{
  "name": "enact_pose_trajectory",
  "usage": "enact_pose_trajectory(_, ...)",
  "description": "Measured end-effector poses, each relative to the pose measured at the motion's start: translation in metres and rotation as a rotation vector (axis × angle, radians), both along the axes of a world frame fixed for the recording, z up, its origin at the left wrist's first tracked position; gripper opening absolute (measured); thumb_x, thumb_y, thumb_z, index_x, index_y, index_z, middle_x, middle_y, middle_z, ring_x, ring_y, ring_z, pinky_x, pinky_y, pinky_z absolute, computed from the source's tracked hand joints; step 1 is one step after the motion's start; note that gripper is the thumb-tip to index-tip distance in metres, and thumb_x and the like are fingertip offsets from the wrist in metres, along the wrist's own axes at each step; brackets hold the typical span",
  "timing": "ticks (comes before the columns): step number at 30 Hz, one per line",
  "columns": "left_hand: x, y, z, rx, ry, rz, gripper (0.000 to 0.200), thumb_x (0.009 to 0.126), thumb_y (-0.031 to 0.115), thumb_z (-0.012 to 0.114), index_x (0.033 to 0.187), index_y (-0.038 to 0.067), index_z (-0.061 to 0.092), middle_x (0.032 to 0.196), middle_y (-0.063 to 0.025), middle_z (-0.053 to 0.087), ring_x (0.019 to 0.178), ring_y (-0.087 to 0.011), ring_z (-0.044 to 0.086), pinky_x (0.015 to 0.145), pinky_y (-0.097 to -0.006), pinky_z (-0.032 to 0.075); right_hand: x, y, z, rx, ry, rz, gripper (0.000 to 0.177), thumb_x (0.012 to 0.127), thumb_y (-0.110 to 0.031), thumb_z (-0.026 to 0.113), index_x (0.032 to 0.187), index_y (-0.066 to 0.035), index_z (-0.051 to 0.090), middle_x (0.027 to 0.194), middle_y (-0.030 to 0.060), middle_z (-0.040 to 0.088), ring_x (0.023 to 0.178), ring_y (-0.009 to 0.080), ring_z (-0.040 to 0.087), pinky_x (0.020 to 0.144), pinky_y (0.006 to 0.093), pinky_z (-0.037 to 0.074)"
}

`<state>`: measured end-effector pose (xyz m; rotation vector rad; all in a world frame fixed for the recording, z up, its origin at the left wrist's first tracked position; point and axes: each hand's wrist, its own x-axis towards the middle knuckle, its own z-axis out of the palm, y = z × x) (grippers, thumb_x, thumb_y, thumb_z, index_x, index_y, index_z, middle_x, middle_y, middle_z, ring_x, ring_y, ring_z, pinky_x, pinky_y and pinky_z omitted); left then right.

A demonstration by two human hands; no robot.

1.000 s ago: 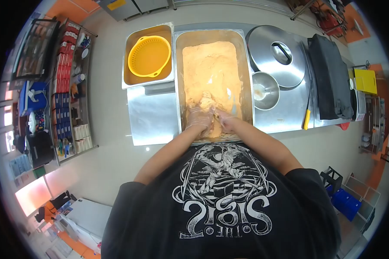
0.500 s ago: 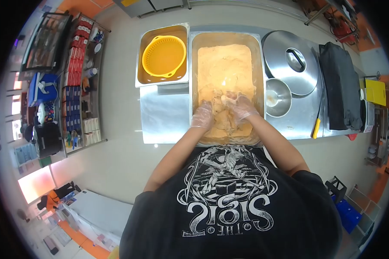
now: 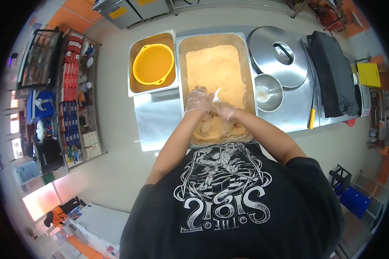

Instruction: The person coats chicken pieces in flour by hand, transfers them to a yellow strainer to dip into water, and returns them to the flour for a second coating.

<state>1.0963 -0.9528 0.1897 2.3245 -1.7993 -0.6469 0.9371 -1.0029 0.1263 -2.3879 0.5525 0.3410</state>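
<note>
A deep steel pan (image 3: 250, 82) holds a bed of pale orange powder (image 3: 214, 64). Both my hands wear clear plastic gloves and work inside it. My left hand (image 3: 199, 100) is over the powder near the pan's left wall, fingers curled; whatever they hold, if anything, is hidden. Close beside it, my right hand (image 3: 224, 111) is smeared by motion, and its fingers do not show clearly. Powder-coated lumps (image 3: 207, 125) lie in the near end of the pan, partly under my wrists; their kind I cannot make out.
Left of the pan, a yellow strainer basket (image 3: 136, 64) sits in a smaller steel pan (image 3: 131, 88). To the right are a steel bowl (image 3: 272, 101), a large round lid (image 3: 268, 52), a yellow-handled knife (image 3: 311, 118) and a black cloth-like bundle (image 3: 333, 77) on the steel table (image 3: 157, 125).
My left hand has moved forward and toward the middle. My right hand has come back and inward, close to the left. The head view has shifted slightly.
</note>
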Motion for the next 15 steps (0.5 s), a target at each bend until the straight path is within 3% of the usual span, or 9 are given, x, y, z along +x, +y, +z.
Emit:
enact_pose_trajectory(1,-0.001,-0.004,0.001,0.099,-0.126,-0.043,0.047,0.096,0.041,0.051,0.115,0.000,0.065,0.118,-0.0210,0.065,0.104,-0.0371,0.065,0.093,-0.0427,0.050,-0.002,-0.004,0.011,-0.239,0.083,0.129,0.054,0.098,-0.041,0.041,0.138,-0.006,0.051,0.133,0.0228,0.057,0.126,0.0358,0.053,0.105,0.0440,0.043)
enact_pose_trajectory(2,0.004,-0.012,0.002,0.358,-0.063,-0.218,0.052,0.097,0.042,0.049,0.117,-0.003,0.064,0.124,-0.0218,0.063,0.113,-0.0350,0.062,0.096,-0.0421,0.049,-0.005,-0.012,0.006,-0.244,0.090,0.142,0.054,0.098,-0.041,0.041,0.138,-0.006,0.051,0.133,0.0228,0.057,0.126,0.0358,0.053,0.105,0.0440,0.043)
enact_pose_trajectory(4,0.006,-0.006,-0.064,0.406,-0.125,-0.336,0.054,0.097,0.044,0.048,0.119,-0.002,0.064,0.127,-0.0213,0.062,0.117,-0.0336,0.060,0.098,-0.0415,0.048,-0.014,-0.027,-0.014,-0.038,0.384,-0.559,0.050,0.101,-0.040,0.036,0.126,-0.004,0.059,0.119,0.0242,0.065,0.114,0.0372,0.061,0.097,0.0471,0.047)
enact_pose_trajectory(5,0.005,0.000,-0.090,0.456,-0.199,-0.468,0.056,0.096,0.046,0.047,0.122,-0.001,0.063,0.129,-0.0209,0.061,0.121,-0.0323,0.058,0.100,-0.0409,0.047,-0.020,-0.022,-0.013,-0.034,0.391,-0.557,0.050,0.101,-0.040,0.036,0.126,-0.004,0.059,0.119,0.0242,0.065,0.114,0.0372,0.061,0.097,0.0471,0.047)
enact_pose_trajectory(7,0.006,0.010,-0.095,0.514,-0.042,-0.448,0.049,0.098,0.039,0.045,0.124,0.003,0.065,0.132,-0.0206,0.060,0.121,-0.0334,0.059,0.098,-0.0406,0.048,-0.030,-0.004,-0.006,-0.097,0.552,-0.082,0.046,0.078,-0.026,0.071,0.119,-0.007,0.063,0.109,0.0222,0.069,0.106,0.0336,0.066,0.093,0.0388,0.050)
enact_pose_trajectory(9,0.003,0.015,-0.091,0.561,0.111,-0.429,0.043,0.099,0.032,0.043,0.126,0.007,0.066,0.134,-0.0204,0.059,0.120,-0.0345,0.060,0.096,-0.0403,0.049,-0.038,0.010,-0.036,-0.025,0.546,-0.060,0.045,0.079,-0.027,0.071,0.119,-0.007,0.063,0.110,0.0213,0.069,0.107,0.0322,0.066,0.090,0.0377,0.051)
enact_pose_trajectory(11,-0.006,0.024,-0.069,0.714,0.345,0.070,0.053,0.100,0.044,0.043,0.135,0.006,0.058,0.141,-0.0212,0.054,0.125,-0.0338,0.056,0.103,-0.0384,0.043,-0.055,0.029,-0.087,0.041,0.548,-0.029,0.044,0.081,-0.028,0.071,0.118,-0.007,0.063,0.111,0.0204,0.070,0.107,0.0308,0.067,0.087,0.0366,0.052)
enact_pose_trajectory(13,-0.012,0.041,-0.042,0.656,0.526,0.145,0.063,0.097,0.055,0.044,0.140,0.010,0.053,0.145,-0.0226,0.049,0.130,-0.0345,0.051,0.107,-0.0411,0.038,-0.071,0.045,-0.117,0.759,0.109,-0.618,0.041,0.098,-0.037,0.055,0.124,-0.007,0.060,0.108,0.0155,0.071,0.098,0.0267,0.070,0.082,0.0394,0.055)
enact_pose_trajectory(15,-0.015,0.050,-0.037,0.596,0.701,0.227,0.074,0.093,0.066,0.045,0.146,0.014,0.049,0.149,-0.0240,0.044,0.134,-0.0352,0.045,0.111,-0.0437,0.033,-0.063,0.055,-0.101,0.916,0.062,-0.738,0.040,0.097,-0.037,0.057,0.122,-0.007,0.061,0.107,0.0143,0.072,0.095,0.0256,0.070,0.081,0.0385,0.055)
